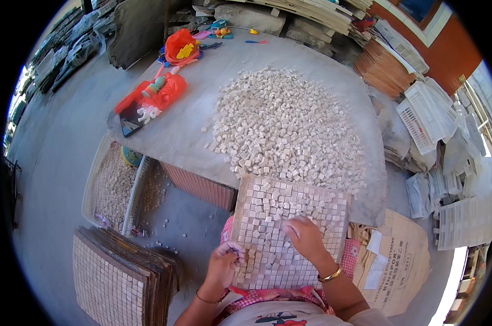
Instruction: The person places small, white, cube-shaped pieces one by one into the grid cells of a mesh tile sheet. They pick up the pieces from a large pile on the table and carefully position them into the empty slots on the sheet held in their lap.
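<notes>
A square grid tray (346,202) with a wooden rim rests before me, partly on the stone table's near edge. Pale stone cubes fill much of its grid, and several loose ones (275,206) lie on top. My left hand (224,266) is at the tray's lower left edge, its fingers curled together beside a few tan cubes (251,262). Whatever it pinches is hidden. Over the tray's middle right, my right hand (307,239) bends down with closed, slightly blurred fingertips against the cubes; anything between them cannot be made out.
A wide heap of cubes (289,122) covers much of the table (164,130). Red bags (172,89), toys and a phone (130,120) lie at its left. Below stand a white crate (94,185) of cubes and stacked mosaic panels (113,271). Right are a paper sack (401,261) and plastic baskets (428,114).
</notes>
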`<state>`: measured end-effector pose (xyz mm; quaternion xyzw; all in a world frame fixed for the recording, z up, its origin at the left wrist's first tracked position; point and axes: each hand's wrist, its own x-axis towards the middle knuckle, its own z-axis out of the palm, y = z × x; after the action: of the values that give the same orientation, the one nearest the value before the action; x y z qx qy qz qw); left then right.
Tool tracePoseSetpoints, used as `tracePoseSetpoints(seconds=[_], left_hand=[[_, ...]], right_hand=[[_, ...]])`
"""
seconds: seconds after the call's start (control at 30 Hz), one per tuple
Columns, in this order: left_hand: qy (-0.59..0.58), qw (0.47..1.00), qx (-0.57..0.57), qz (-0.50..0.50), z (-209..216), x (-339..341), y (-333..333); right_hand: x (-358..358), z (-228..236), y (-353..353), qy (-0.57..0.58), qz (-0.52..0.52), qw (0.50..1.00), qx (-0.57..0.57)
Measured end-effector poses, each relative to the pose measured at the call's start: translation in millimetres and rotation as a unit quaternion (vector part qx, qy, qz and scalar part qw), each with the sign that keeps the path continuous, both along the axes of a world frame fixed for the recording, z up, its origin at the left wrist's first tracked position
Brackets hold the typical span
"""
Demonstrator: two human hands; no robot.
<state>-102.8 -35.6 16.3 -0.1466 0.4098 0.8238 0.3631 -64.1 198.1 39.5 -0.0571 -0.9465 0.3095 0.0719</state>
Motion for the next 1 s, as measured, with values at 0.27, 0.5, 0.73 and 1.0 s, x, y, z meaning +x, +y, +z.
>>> tracePoseSetpoints(seconds=[0.27,0.5,0.73,1.0], left_hand=[[0.346,0.904,-0.236,-0.085,-7.3,-30.0,40.4],[0.487,0.776,-0.397,-0.063,0.4,-55.7,62.1],[0.560,0.689,-0.455,-0.062,-0.8,-67.5,66.9],[0.617,0.611,-0.471,-0.154,-9.4,-65.1,58.5]], right_hand=[[-15.6,-11.1,-19.5,0.080,0.013,0.997,-0.010],[-46.1,-18.8,-28.2,0.037,-0.042,0.996,0.067],[-26.6,5.7,-20.8,-0.048,-0.025,0.986,-0.160],[-34.5,2.3,5.0,-0.106,-0.037,0.887,-0.448]])
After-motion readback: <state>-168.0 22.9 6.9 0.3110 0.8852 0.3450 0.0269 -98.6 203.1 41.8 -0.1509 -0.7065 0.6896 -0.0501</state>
